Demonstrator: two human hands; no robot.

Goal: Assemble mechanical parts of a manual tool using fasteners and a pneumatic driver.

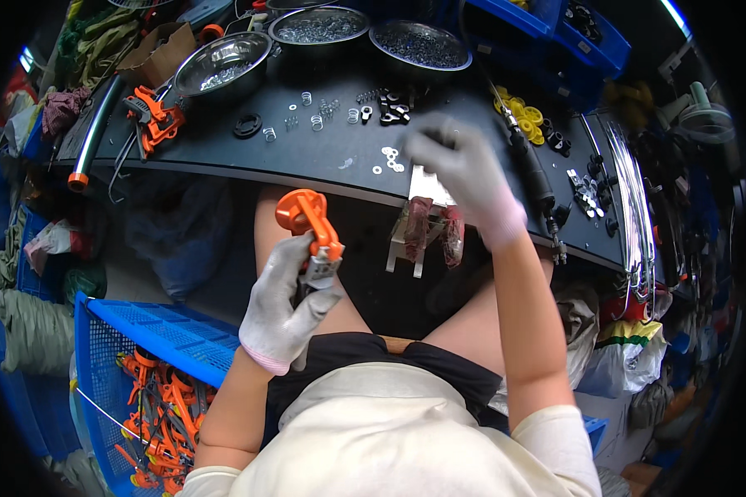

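The right hand (456, 161), gloved, is blurred; whether its fingers hold anything cannot be told. It covers part of a metal stand (428, 184). The left hand's (286, 302) fingers and palm hide the lower end of an orange tool (307, 214). Small pieces (319, 31) in the bowls (239, 51) are too tiny to identify. Blue bins (518, 18) run off the top edge. At lower left, a crate (170, 330) is partly behind the left arm (234, 414), its contents too tangled to count. The bottom edge cuts off the shirt (389, 439).
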